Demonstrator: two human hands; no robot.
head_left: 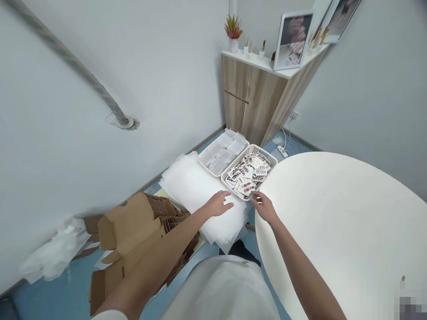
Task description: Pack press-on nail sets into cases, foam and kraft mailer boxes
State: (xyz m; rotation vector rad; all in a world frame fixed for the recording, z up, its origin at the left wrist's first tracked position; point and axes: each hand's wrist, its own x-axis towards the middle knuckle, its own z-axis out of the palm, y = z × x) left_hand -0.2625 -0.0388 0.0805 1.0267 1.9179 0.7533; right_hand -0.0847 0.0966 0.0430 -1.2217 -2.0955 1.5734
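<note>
My left hand lies flat, fingers stretched, on a stack of white foam sheets. My right hand reaches to the near rim of a white basket filled with several small printed cards; its fingers are pinched together at the rim, and what they hold is too small to name. Beside the basket, further left, sits a clear plastic tray with several transparent boxes.
A round white table fills the right. Flattened brown cardboard boxes lie on the blue floor at the left, with crumpled white plastic. A wooden cabinet with frames and a plant stands in the corner. A power strip lies by it.
</note>
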